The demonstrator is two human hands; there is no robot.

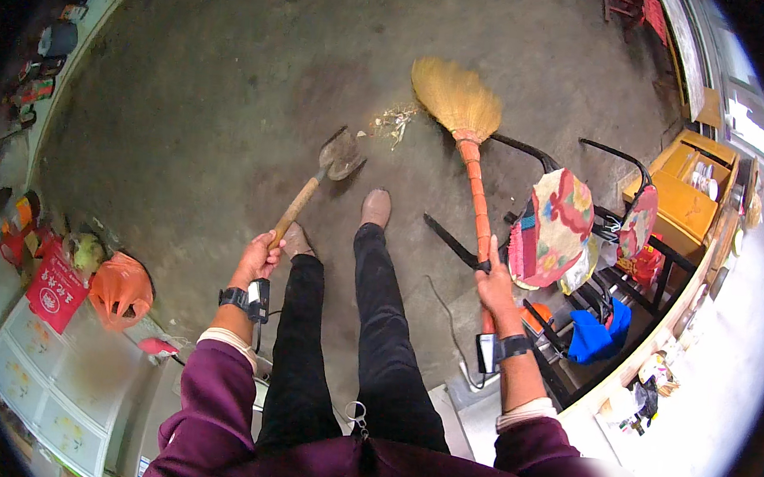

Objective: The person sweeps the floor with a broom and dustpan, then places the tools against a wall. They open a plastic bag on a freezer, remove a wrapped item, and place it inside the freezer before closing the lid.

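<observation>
My left hand (pixel 264 254) grips the wooden handle of a small shovel (pixel 341 154), whose metal blade is low at the floor ahead of my feet. In my right hand (pixel 497 288) is the orange-wrapped handle of a straw broom (pixel 457 97). The broom's fanned bristles are slightly blurred and lie just right of a small pile of debris (pixel 395 124) on the concrete floor (pixel 186 92). That pile sits between the bristles and the shovel blade, with a pale bit near the blade's tip. Whether the blade touches the floor I cannot tell.
Close on the right stand black-framed chairs with a floral cushion (pixel 555 227), beside a wooden cabinet (pixel 688 187) and a long table (pixel 712 368). To the left are an orange plastic bag (pixel 121 291), a red bag (pixel 56 289) and a drawer unit (pixel 46 381).
</observation>
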